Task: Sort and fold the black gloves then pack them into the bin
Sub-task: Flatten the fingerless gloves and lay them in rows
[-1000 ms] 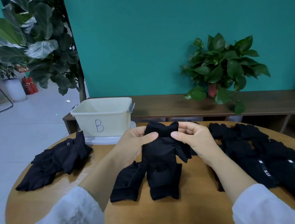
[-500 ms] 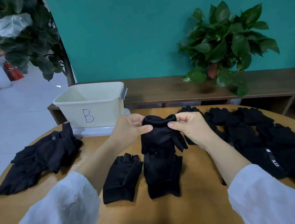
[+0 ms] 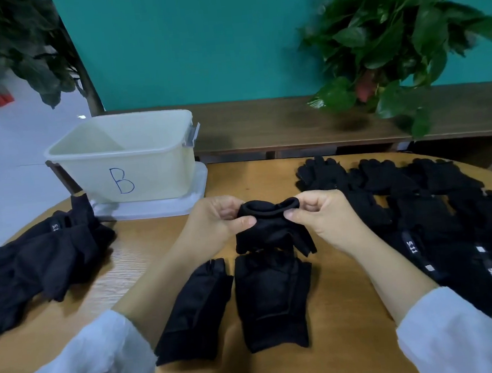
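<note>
Cuff of a black glove [image 3: 272,228] is rolled into a thick ring and stretched between both hands above the middle of the round wooden table [image 3: 348,311]; its short finger stubs hang down just over the wood. The left hand [image 3: 218,221] pinches the cuff's left end between thumb and curled fingers, and the right hand [image 3: 318,215] pinches the right end the same way.

Two more gloves lie flat toward the near edge: a left flat glove [image 3: 196,306] angled beside the left forearm, and a right flat glove [image 3: 272,297] directly below the held one, the two just touching. A left glove pile [image 3: 43,260] sprawls at the table's left edge, and a larger right glove pile [image 3: 438,220] with white "5.11" tags covers the right side; the gloves in either heap overlap too much to count.

One cream bin [image 3: 129,158] marked "B" stands on its white lid [image 3: 151,206] at the far left edge, nothing visible inside. Behind the table runs a wooden bench [image 3: 263,128] carrying a leafy potted plant [image 3: 398,33] against a teal wall [image 3: 190,39]; another plant [image 3: 18,42], blurred, stands far left.
</note>
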Action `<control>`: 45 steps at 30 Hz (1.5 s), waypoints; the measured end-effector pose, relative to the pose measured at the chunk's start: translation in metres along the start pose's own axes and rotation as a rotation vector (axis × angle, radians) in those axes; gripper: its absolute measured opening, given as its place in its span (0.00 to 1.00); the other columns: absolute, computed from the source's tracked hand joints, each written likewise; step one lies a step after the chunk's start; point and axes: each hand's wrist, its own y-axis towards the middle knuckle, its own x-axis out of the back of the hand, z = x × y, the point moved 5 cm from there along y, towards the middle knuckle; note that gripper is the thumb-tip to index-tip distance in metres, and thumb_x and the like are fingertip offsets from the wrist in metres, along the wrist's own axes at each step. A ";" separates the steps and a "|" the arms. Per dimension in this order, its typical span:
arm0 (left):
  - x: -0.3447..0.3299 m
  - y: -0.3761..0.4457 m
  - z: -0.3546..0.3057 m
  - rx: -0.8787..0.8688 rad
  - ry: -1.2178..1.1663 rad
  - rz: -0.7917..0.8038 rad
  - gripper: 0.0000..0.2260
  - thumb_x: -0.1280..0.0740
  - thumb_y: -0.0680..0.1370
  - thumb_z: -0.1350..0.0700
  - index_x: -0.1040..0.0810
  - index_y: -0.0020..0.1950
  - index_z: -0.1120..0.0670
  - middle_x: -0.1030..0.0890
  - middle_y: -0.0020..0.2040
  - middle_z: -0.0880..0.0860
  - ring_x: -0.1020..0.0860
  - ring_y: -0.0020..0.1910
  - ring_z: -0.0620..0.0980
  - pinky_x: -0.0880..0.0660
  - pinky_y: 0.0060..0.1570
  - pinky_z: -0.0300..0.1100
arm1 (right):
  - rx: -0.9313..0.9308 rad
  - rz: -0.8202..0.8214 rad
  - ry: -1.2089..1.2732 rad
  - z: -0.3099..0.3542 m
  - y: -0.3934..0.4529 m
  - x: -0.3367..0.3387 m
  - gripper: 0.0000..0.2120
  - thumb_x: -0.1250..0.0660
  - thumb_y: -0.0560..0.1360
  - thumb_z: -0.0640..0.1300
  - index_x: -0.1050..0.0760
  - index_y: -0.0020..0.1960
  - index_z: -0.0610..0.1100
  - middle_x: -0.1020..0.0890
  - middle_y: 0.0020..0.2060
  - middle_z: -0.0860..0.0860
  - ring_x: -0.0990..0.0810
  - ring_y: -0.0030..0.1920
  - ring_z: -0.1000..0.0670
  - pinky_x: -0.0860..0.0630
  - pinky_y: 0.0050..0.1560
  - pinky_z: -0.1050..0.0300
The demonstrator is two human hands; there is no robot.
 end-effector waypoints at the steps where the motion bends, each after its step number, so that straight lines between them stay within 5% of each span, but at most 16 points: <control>1: -0.002 -0.005 -0.001 -0.007 0.012 0.014 0.05 0.28 0.75 0.64 0.16 0.49 0.57 0.14 0.47 0.50 0.16 0.49 0.47 0.22 0.51 0.36 | 0.001 0.017 -0.001 -0.003 -0.005 -0.001 0.09 0.30 0.75 0.35 0.15 0.42 0.47 0.17 0.41 0.36 0.17 0.46 0.37 0.19 0.51 0.43; 6: -0.010 -0.034 -0.001 0.003 0.092 0.046 0.08 0.28 0.75 0.65 0.16 0.46 0.52 0.14 0.43 0.45 0.16 0.44 0.42 0.24 0.44 0.30 | -0.008 0.067 -0.035 -0.005 -0.031 -0.006 0.09 0.31 0.76 0.34 0.15 0.46 0.46 0.14 0.42 0.47 0.15 0.46 0.46 0.19 0.53 0.45; 11: -0.014 -0.066 0.014 -0.039 0.386 0.040 0.10 0.27 0.76 0.58 0.16 0.48 0.42 0.16 0.43 0.40 0.18 0.44 0.44 0.23 0.47 0.40 | 0.023 0.053 -0.376 -0.015 -0.057 -0.011 0.11 0.29 0.75 0.42 0.17 0.49 0.60 0.15 0.44 0.56 0.16 0.47 0.49 0.20 0.53 0.44; 15: -0.029 -0.094 0.028 -0.347 0.848 0.061 0.16 0.23 0.68 0.60 0.16 0.53 0.47 0.15 0.50 0.42 0.18 0.49 0.44 0.22 0.55 0.43 | 0.212 0.076 -0.770 -0.026 -0.090 -0.026 0.20 0.28 0.72 0.37 0.19 0.60 0.54 0.19 0.59 0.58 0.26 0.64 0.61 0.25 0.64 0.52; 17: -0.040 -0.104 0.042 -0.442 0.969 0.083 0.18 0.21 0.64 0.59 0.15 0.52 0.47 0.16 0.51 0.42 0.19 0.50 0.44 0.26 0.59 0.42 | 0.391 0.073 -0.929 -0.034 -0.106 -0.037 0.25 0.22 0.64 0.34 0.18 0.58 0.50 0.18 0.58 0.56 0.26 0.62 0.62 0.22 0.61 0.54; 20: -0.043 -0.111 0.051 -0.472 0.966 0.046 0.16 0.27 0.66 0.57 0.16 0.53 0.48 0.16 0.52 0.43 0.19 0.52 0.43 0.32 0.63 0.41 | 0.495 0.013 -0.967 -0.046 -0.117 -0.041 0.30 0.18 0.53 0.32 0.16 0.53 0.47 0.16 0.54 0.53 0.19 0.58 0.54 0.23 0.55 0.57; 26: -0.043 -0.120 0.047 -0.490 0.963 -0.029 0.15 0.34 0.73 0.45 0.16 0.56 0.49 0.16 0.52 0.43 0.20 0.53 0.43 0.34 0.67 0.45 | 0.526 -0.040 -0.965 -0.050 -0.119 -0.041 0.30 0.20 0.52 0.29 0.16 0.53 0.45 0.16 0.54 0.50 0.19 0.58 0.51 0.20 0.52 0.54; 31: -0.048 -0.129 0.050 -0.638 1.048 -0.019 0.11 0.35 0.75 0.54 0.15 0.54 0.51 0.16 0.50 0.45 0.20 0.51 0.44 0.34 0.68 0.53 | 0.552 -0.050 -0.957 -0.051 -0.123 -0.042 0.28 0.21 0.51 0.27 0.16 0.49 0.43 0.15 0.53 0.49 0.18 0.57 0.49 0.19 0.51 0.53; 36: -0.053 -0.131 0.052 -0.638 0.996 0.019 0.12 0.37 0.76 0.56 0.15 0.53 0.53 0.15 0.50 0.46 0.19 0.50 0.44 0.32 0.67 0.46 | 0.550 -0.061 -0.935 -0.051 -0.125 -0.044 0.26 0.24 0.51 0.25 0.17 0.46 0.42 0.15 0.50 0.48 0.17 0.56 0.48 0.18 0.50 0.53; 40: -0.054 -0.129 0.052 -0.560 0.926 0.064 0.14 0.39 0.76 0.57 0.15 0.53 0.55 0.15 0.51 0.48 0.18 0.50 0.45 0.31 0.65 0.38 | 0.667 -0.064 -1.002 -0.045 -0.129 -0.047 0.12 0.35 0.67 0.33 0.16 0.45 0.42 0.14 0.48 0.48 0.16 0.54 0.48 0.18 0.49 0.54; 45: -0.054 -0.130 0.053 -0.511 0.917 0.075 0.14 0.40 0.75 0.57 0.16 0.54 0.54 0.15 0.52 0.47 0.19 0.53 0.43 0.32 0.66 0.35 | 0.765 -0.085 -1.069 -0.045 -0.135 -0.049 0.16 0.43 0.74 0.39 0.16 0.45 0.41 0.14 0.47 0.48 0.16 0.54 0.48 0.19 0.52 0.54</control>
